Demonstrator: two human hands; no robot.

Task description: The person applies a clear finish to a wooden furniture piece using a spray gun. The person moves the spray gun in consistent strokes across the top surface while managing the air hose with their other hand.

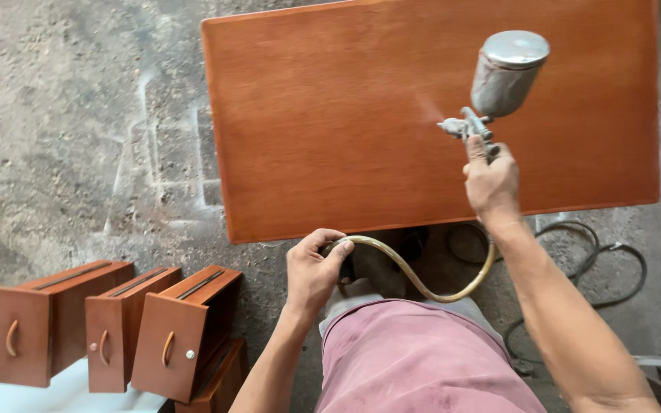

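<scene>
While the right hand holds a firm grip around the handle of the spray gun, a faint mist leaves the nozzle over the stained wooden panel, which lies flat above the concrete floor. The gun, with its metal cup upright, sits over the panel's right half, near the front edge. The left hand is closed around the yellowish hose, just off the panel's near edge, keeping the loop clear of the surface. Judged risks: should the hose slip from that hand, it could swing against the wet finish and mark it; holding the gun too long in one spot could cause runs; dust from the gritty floor beside the panel could be stirred by the spray and settle on the coat. Three drawers with curved pulls stand to the lower left of the panel, close enough to catch overspray. Dark cables lie coiled below the panel's right corner, a tripping hazard near the person's feet.
</scene>
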